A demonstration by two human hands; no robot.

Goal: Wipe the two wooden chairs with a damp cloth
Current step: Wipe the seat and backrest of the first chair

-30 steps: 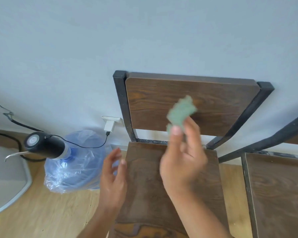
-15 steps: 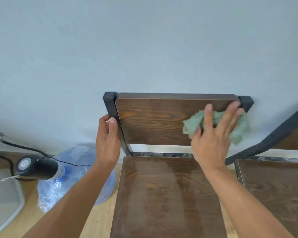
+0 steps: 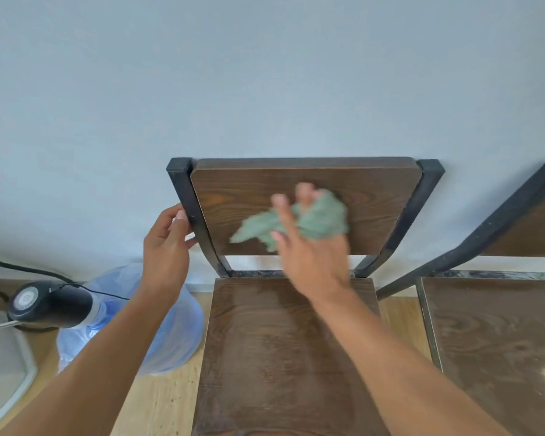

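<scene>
Green cloth (image 3: 309, 220), crumpled and motion-blurred, pressed flat against the wooden backrest (image 3: 306, 187) of the center chair (image 3: 283, 341), roughly mid-panel, a loose tail trailing toward frame left. Right hand (image 3: 309, 250) on top of the cloth, fingers spread, palm pinning it to the wood; hand blurred too. Left hand (image 3: 166, 243) curled around the black metal left post (image 3: 191, 212) of the same backrest, thumb on the front edge, gripping it. Chair seat dark brown wood grain, fills lower center, both forearms crossing over it. Second chair (image 3: 497, 335) at frame right, just beside the first, only partly in view, same dark wood and black frame. Lower left: blue water jug (image 3: 170, 335) on its plastic wrap, black pump dispenser (image 3: 49, 305) on the neck, black cable (image 3: 22, 269) running off left. Light wood floor (image 3: 158, 401), pale blue-grey wall (image 3: 265, 73) behind.
</scene>
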